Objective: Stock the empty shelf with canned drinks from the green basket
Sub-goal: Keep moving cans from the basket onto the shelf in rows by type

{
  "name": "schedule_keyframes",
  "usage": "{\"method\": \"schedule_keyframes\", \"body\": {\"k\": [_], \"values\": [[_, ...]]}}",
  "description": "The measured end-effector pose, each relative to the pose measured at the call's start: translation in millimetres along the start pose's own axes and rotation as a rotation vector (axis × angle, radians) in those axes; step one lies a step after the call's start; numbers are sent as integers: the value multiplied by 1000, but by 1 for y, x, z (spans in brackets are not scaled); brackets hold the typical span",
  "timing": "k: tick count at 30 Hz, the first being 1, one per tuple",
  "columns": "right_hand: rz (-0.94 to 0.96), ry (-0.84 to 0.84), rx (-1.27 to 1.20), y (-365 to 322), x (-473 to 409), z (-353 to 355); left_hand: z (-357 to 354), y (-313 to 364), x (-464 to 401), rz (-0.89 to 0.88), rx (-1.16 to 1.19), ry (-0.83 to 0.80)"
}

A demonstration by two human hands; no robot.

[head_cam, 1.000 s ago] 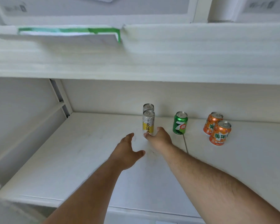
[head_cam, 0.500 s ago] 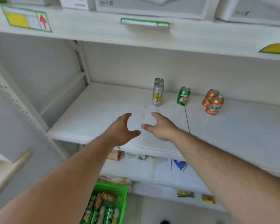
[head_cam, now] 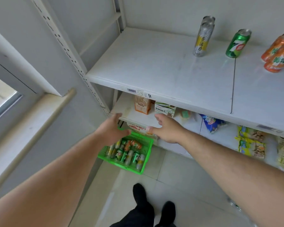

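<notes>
White shelf (head_cam: 154, 66): the widest surface before you, bearing five upright cans along its back edge. Toward the back right corner stand two orange cans (head_cam: 276, 54), touching, one ahead of the other. Left of them stands a green can (head_cam: 237, 43); further left, two slim silver-and-yellow cans (head_cam: 203, 38) stand in file. Lower shelf (head_cam: 138, 115): its front left corner carries an orange carton (head_cam: 142, 104) and a green-and-white carton (head_cam: 165, 108); snack packets (head_cam: 251, 141) lie toward its right. Green basket (head_cam: 147, 145): on the floor below the shelves' left end, filled with cans lying on their sides. Your left hand (head_cam: 112, 130) and right hand (head_cam: 166, 128) hang above the basket, fingers spread, each holding nothing.
</notes>
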State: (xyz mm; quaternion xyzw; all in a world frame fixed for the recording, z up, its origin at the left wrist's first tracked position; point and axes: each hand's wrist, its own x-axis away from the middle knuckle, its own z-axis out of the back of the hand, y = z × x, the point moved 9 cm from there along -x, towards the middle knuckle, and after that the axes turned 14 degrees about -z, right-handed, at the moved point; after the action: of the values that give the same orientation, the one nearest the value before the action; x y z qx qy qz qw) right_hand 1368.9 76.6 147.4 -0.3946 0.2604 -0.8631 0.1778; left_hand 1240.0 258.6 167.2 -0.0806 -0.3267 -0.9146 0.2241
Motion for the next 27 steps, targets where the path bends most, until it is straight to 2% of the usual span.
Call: {"method": "schedule_keyframes", "body": {"k": [6, 12, 20, 27], "values": [[-145, -52, -3, 25, -21, -53, -29, -73, 29, 133, 40, -48], [-254, -86, -17, 36, -67, -125, -41, -157, 27, 178, 101, -107], [-516, -143, -64, 40, -146, -258, -80, -298, -19, 207, 122, -250], [-641, -137, -180, 81, -261, -374, -168, -385, -86, 181, 259, -244]]}}
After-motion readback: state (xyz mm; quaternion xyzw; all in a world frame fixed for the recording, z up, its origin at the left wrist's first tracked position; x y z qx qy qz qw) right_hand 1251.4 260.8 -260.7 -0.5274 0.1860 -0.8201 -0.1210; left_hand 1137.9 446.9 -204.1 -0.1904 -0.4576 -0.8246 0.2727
